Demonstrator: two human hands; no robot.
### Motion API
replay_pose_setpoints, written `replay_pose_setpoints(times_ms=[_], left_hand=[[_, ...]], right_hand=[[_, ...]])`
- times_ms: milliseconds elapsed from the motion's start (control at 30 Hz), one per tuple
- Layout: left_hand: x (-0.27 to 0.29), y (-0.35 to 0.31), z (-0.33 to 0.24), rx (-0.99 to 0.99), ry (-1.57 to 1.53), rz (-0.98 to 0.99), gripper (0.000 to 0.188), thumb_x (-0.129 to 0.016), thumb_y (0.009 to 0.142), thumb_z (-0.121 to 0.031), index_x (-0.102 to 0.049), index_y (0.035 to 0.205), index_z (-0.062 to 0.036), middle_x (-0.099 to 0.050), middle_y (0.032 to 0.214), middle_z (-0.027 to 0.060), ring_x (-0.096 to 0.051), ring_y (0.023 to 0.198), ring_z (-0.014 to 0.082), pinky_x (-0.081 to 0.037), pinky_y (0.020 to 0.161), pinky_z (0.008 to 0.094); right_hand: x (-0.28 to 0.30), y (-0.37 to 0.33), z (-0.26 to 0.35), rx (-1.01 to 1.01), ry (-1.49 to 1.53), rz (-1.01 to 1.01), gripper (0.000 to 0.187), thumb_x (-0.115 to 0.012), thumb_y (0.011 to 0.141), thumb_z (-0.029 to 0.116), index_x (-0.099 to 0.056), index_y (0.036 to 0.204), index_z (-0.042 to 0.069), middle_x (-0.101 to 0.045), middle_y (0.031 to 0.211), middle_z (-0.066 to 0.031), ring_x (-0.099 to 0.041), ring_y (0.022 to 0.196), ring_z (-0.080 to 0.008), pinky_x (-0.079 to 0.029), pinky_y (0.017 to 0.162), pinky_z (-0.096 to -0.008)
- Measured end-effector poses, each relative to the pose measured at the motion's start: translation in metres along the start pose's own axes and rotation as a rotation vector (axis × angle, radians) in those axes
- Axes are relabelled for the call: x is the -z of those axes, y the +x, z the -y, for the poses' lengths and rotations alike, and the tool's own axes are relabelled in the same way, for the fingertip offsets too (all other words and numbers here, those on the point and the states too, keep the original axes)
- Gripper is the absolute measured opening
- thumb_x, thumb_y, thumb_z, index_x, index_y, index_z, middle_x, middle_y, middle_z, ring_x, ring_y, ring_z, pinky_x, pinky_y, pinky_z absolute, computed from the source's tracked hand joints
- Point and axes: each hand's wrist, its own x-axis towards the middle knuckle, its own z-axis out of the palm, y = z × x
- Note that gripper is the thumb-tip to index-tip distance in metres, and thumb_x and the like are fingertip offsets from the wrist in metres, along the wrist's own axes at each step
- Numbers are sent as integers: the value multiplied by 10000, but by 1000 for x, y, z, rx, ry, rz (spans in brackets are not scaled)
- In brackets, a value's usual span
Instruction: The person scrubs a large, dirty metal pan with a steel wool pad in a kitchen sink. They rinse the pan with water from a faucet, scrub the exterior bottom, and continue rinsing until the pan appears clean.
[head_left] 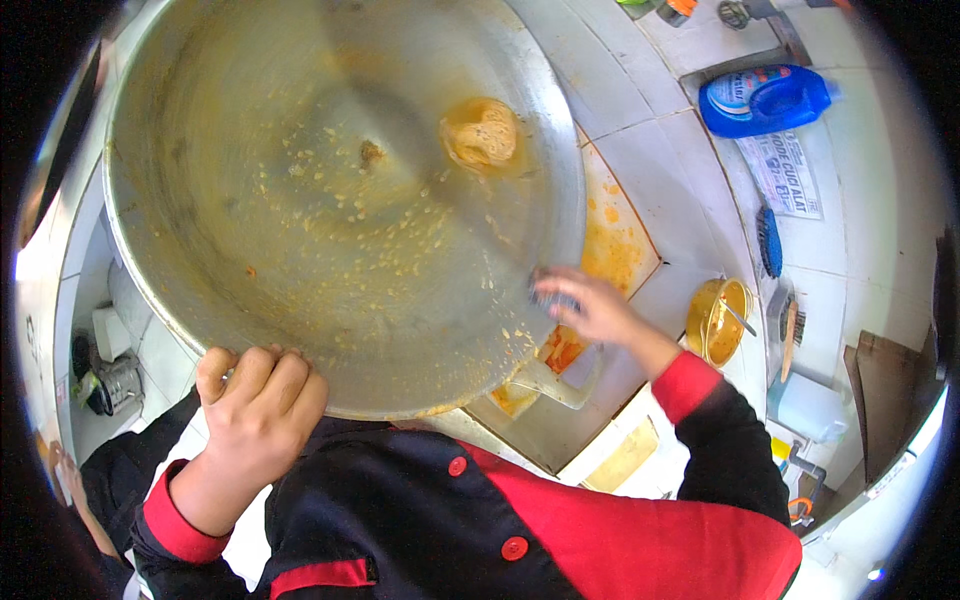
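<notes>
A very large round metal pan [330, 200], smeared with orange residue and crumbs, fills the upper left of the view. My left hand [258, 400] grips its near rim. My right hand [585, 305] presses a dark scouring pad [552, 298] against the pan's right rim. A small puddle of orange sauce with a lump [482, 135] sits inside the pan near its upper right. Both sleeves are black with red cuffs.
Under the pan lies a tiled sink basin [610, 240] stained orange. A yellow bowl with a spoon [717, 320] stands to the right, a blue detergent bottle [765, 100] further back, and brushes [770, 245] on the white tiles.
</notes>
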Motion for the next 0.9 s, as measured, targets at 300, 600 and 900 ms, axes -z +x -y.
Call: replay_pose_setpoints(times_ms=[300,600,900], left_hand=[[0,-2,3,-52,-11,-53,97,-545,604,-197,-509,657,-124,-444,666,-10,-480,668,134,-304,708,325],[2,-7,0,-63,-4,-94,92,-556,638,-167,-472,628,-132,-418,648,6,-471,688,163,-325,714,339],[0,-13,0,-79,-106,-144,178,-661,589,-147,-495,648,-122,-471,691,21,-490,732,204,-337,744,368]], right_hand=[[-7,-5,-15,-196,50,-197,312,-600,808,106,-589,1119,129,-554,1204,-118,-545,1077,-324,-460,894,-385],[-9,-49,105,89,393,-86,338,-624,810,112,-597,1147,130,-560,1201,-123,-544,1092,-312,-433,923,-367],[-31,-122,116,-65,283,-399,359,-631,804,98,-606,1157,158,-511,1277,-128,-528,1129,-303,-436,935,-378]])
